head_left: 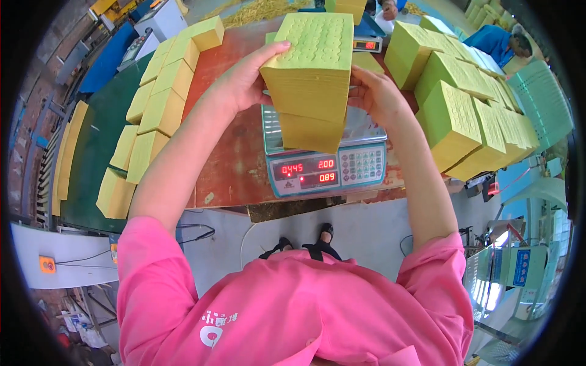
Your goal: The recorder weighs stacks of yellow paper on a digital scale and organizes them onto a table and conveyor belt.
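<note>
Between my two hands is a tall stack of embossed yellow paper [310, 88], its dimpled top sheet facing up. My left hand [244, 79] grips its left side, thumb over the top edge. My right hand [379, 100] presses its right side with bent fingers, partly hidden behind the stack. Directly below shows a lower yellow paper block [311, 131]; I cannot tell whether it touches the stack above. Beneath both sits a digital scale [363, 163] with a metal pan and lit red digits, standing on the worn red table [229, 152].
Yellow stacks [162, 110] line the green belt [85, 165] at left. More paper stacks [455, 125] crowd the right side, near a green plastic basket [540, 97]. A second scale [367, 44] stands at the back. A person in blue [491, 44] bends at the far right; another person's hand [389, 9] shows at the top.
</note>
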